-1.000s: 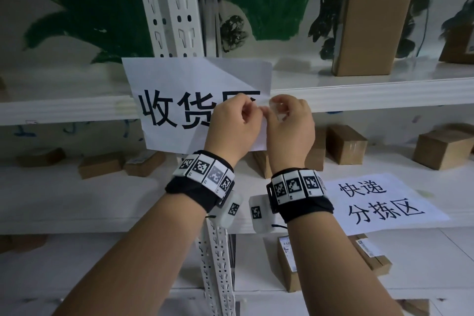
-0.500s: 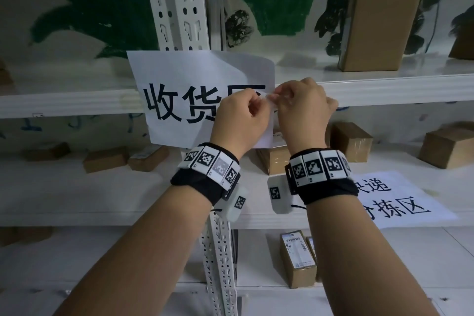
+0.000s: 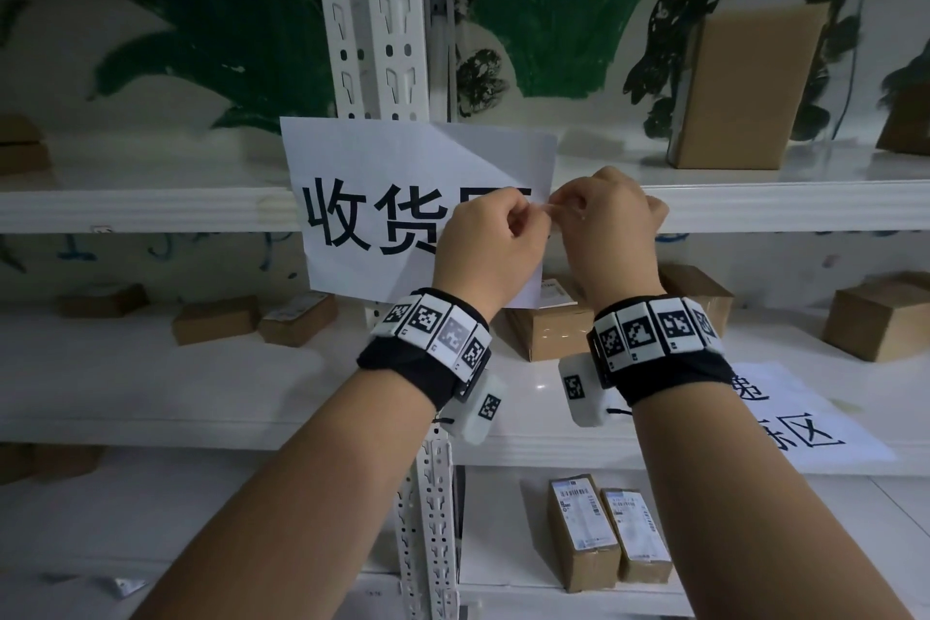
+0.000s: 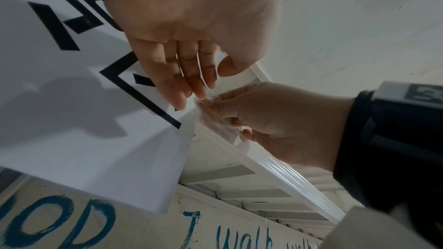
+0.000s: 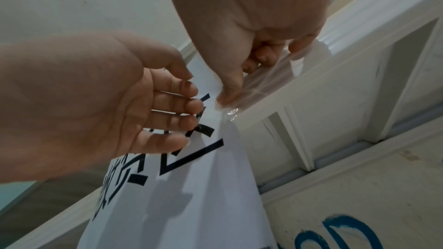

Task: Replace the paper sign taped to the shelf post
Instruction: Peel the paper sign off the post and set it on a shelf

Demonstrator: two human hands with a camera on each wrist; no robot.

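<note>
Head view: a person stands at a white shelving unit, both hands raised to the right edge of the paper sign (image 3: 402, 212) that hangs across the perforated shelf post (image 3: 375, 15) and the front lip of the shelf beam (image 3: 780, 209). The right hand (image 3: 611, 229), just right of the sign's edge, pinches a strip of clear tape (image 5: 258, 82) between thumb and forefinger, its other fingers curled in. The left hand (image 3: 485, 247) lies over the sign's third printed character; its grip is loose, the fingers (image 4: 182, 75) nearly straight and bearing on the sheet, closed round nothing. In the right wrist view the tape runs from the pinch down to the sign's edge, with the beam just behind it. The sheet's top right corner shows a diagonal crease.

The step in hand appears to be peeling the tape that fixes the sign's right edge. Done well, the left fingers would press the paper flat close beside the tape line while the right draws the strip back low and slowly along the beam, so the sheet does not tear or lift. Whether the tape has come fully clear of the beam cannot be told. A second printed sign (image 3: 805, 423) lies flat on the shelf below and to the right of the hanging sign, probably the replacement.
</note>
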